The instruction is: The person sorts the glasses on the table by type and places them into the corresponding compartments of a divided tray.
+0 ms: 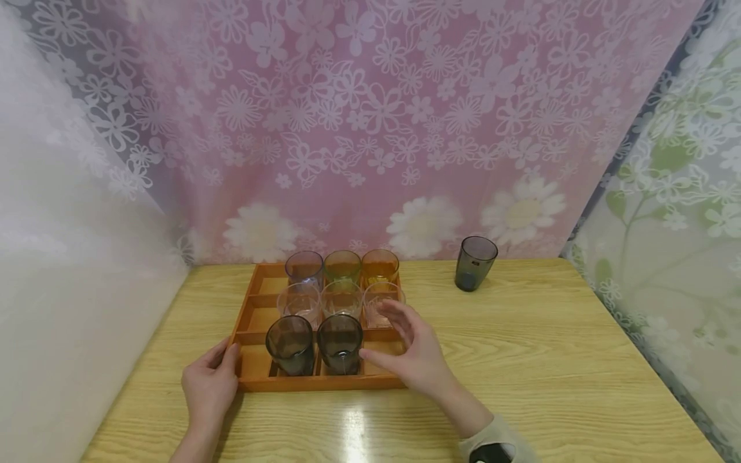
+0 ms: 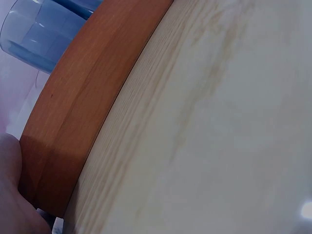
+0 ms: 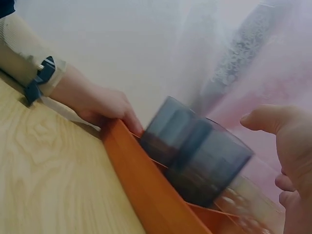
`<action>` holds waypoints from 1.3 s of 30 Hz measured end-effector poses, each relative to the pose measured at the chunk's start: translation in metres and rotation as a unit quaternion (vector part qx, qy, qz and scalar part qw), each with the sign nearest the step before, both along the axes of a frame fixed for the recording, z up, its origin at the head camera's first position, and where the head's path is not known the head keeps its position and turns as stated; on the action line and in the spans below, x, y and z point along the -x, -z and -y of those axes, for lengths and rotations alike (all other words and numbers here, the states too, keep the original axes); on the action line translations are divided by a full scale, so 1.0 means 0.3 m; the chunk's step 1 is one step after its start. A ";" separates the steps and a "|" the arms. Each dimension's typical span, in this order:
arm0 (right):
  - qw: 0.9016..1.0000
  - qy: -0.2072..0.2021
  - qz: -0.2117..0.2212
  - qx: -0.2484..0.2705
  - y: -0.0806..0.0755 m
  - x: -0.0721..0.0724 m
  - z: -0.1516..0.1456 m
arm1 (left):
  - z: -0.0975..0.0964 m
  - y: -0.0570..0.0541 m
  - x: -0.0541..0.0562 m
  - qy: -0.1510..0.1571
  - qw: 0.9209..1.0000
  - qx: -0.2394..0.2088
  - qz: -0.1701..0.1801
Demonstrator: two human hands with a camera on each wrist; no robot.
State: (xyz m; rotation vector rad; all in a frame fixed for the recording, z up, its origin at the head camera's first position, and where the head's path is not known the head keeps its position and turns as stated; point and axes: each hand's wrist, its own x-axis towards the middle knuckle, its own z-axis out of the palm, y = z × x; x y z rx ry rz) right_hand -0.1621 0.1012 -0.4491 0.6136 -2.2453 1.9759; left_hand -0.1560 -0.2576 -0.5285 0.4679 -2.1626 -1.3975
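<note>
A divided wooden tray [image 1: 321,384] holds several glasses. Two dark grey glasses [image 1: 340,344] stand side by side in its front row. Three clear glasses [image 1: 298,307] form the middle row; a purplish glass [image 1: 303,267], a green glass [image 1: 343,265] and an amber glass [image 1: 380,267] stand at the back. My left hand [image 1: 211,382] grips the tray's front left corner, thumb at the rim. Fingers spread and holding nothing, my right hand [image 1: 419,354] hovers over the front right compartment, its thumb tip right beside the nearer dark glass in the head view.
Another dark grey glass [image 1: 476,263] stands on the wooden table [image 1: 521,360], to the right of the tray and near the back edge. A pink floral curtain [image 1: 370,128] hangs behind the table, with pale cloth on both sides.
</note>
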 end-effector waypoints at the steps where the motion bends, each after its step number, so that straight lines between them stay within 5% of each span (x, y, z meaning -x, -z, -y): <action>1: 1.000 0.002 -0.008 0.001 -0.003 0.001 -0.017 | -0.001 0.000 0.000 0.000 1.000 0.000 -0.001; 10: 0.997 0.049 -0.056 0.005 0.017 0.039 -0.172 | 0.004 0.000 -0.006 -0.001 1.000 0.000 0.002; 19: 0.988 0.142 -0.057 -0.024 0.049 0.105 -0.292 | 0.009 -0.004 -0.006 -0.001 1.000 -0.007 0.010; 31: 0.953 0.298 -0.030 -0.052 0.148 0.213 -0.414 | -0.002 -0.020 -0.001 -0.005 1.000 0.001 0.019; 39: 0.932 0.355 0.016 -0.072 0.215 0.304 -0.463 | -0.009 -0.019 -0.005 0.004 1.000 -0.011 0.014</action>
